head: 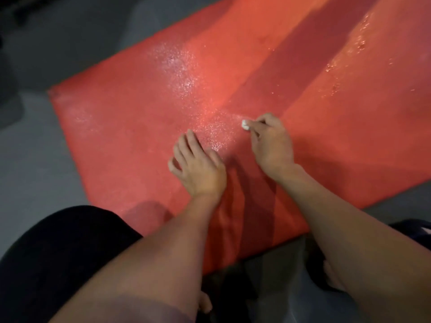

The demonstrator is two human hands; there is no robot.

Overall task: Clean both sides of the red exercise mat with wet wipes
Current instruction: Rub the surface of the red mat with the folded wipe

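The red exercise mat [140, 117] lies flat on a grey floor and fills most of the head view, running from lower left to upper right. Wet, glistening patches show across its middle and along its far right strip. My right hand [272, 143] pinches a small balled-up white wet wipe [245, 124] between its fingertips, touching the mat near the centre. My left hand [198, 164] rests on the mat just left of it, fingers loosely spread and holding nothing.
Grey floor [30, 159] surrounds the mat on the left and below. My dark-clothed knee [58, 252] fills the lower left corner. My bare toes [331, 278] show below the mat's near edge. A dark shape sits at the far left edge.
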